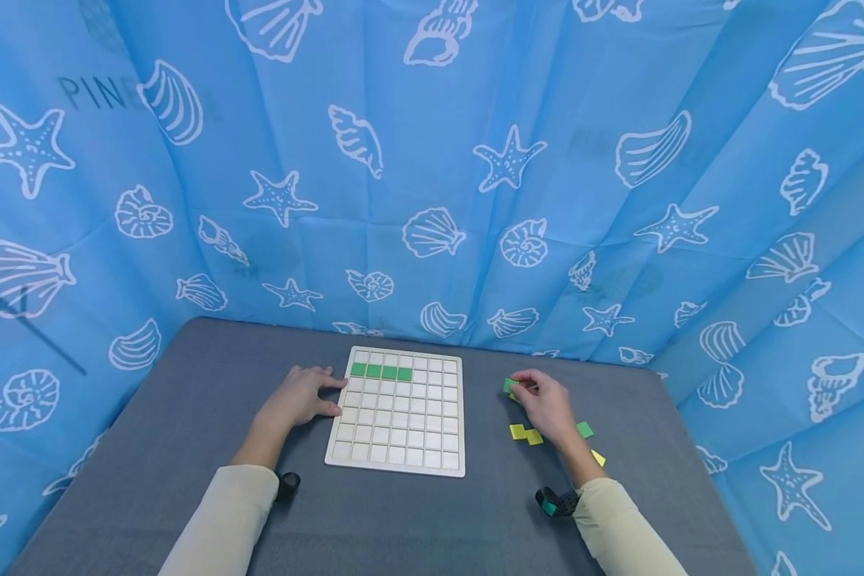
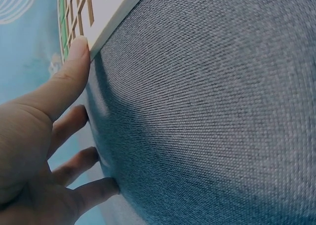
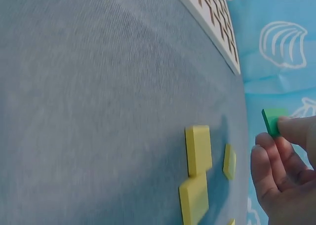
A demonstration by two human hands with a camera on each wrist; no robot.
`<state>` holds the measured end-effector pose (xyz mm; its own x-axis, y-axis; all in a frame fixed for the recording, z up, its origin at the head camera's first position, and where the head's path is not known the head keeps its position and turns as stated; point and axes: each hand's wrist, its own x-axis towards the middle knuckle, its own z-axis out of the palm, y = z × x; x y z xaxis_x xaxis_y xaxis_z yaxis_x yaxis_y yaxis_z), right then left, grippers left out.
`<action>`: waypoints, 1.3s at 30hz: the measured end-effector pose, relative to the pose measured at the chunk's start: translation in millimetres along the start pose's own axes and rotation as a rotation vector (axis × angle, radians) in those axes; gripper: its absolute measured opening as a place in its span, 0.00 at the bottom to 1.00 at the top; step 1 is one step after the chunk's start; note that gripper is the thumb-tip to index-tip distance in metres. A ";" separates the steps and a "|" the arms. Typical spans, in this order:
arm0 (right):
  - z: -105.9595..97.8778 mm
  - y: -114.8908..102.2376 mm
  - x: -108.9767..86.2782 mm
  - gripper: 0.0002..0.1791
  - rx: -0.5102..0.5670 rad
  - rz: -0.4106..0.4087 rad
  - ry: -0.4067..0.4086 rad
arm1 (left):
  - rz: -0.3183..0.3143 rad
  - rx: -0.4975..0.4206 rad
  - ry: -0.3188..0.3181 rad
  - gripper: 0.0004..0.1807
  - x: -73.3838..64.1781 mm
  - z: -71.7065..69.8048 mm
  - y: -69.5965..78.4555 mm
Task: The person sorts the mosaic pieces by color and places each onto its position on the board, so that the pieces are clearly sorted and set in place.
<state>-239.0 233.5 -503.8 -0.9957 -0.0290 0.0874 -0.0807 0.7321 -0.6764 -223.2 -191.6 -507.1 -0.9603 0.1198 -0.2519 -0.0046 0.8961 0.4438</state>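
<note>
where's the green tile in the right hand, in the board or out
Out: the right hand pinches the green tile, and grey table shows between it and the board.

Your left forearm (image 1: 219,520) reaches forward and inward from the lower left, sleeved short of the wrist; your left hand (image 1: 298,400) is spread, its thumb (image 2: 66,79) standing well apart from the slightly bent fingers (image 2: 76,166); your right forearm (image 1: 622,520) likewise slants forward and inward; your right hand (image 1: 545,404) pinches at the thumb tip, lower fingers (image 3: 265,170) bent; your two hands sit well apart.
</note>
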 end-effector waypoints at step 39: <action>77.0 -56.6 26.5 0.07 0.088 -0.003 -0.010 | -0.003 0.003 -0.008 0.33 1.7 0.8 -2.3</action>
<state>-264.3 138.9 -519.5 -0.9959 -0.0378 0.0826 -0.0866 0.6692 -0.7380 -224.7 -193.1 -509.3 -0.9580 0.1206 -0.2601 -0.0065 0.8980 0.4400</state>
